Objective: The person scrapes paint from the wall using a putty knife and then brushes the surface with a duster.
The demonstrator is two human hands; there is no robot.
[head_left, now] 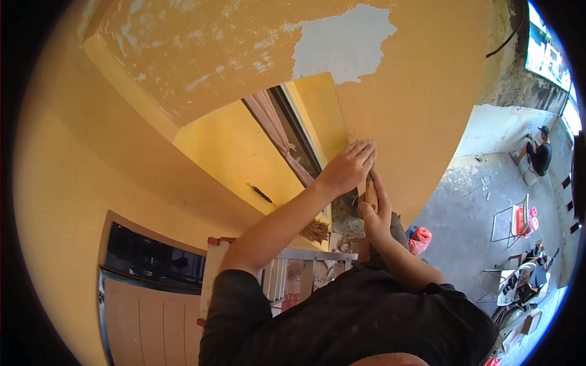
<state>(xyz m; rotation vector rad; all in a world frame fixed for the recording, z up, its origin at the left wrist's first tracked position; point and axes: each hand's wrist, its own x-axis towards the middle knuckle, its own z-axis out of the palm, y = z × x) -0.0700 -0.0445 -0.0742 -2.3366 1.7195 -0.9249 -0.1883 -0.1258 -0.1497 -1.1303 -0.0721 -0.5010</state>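
Note:
My right hand [376,216] is wrapped around the wooden handle of a scraper [371,192], thumb on one side and fingers stretched along the other. Over the tool's upper end lies my left hand [349,168], its fingers pressed together and bent at the tips against the orange-painted wall [421,122]. The blade is hidden beneath that hand. Both hands are at the edge of the window recess. Above them, a bare pale patch [345,43] with ragged edges shows where the paint is off. Smaller flaked spots spread to its left.
A metal ladder [305,256] stands below me. On the yellow ledge lie a thin dark-handled tool [262,194] and a straw brush [316,230]. A pink curtain [274,125] hangs at the window. A person [540,152] sits by the far wall; a folding chair [513,222] is nearer.

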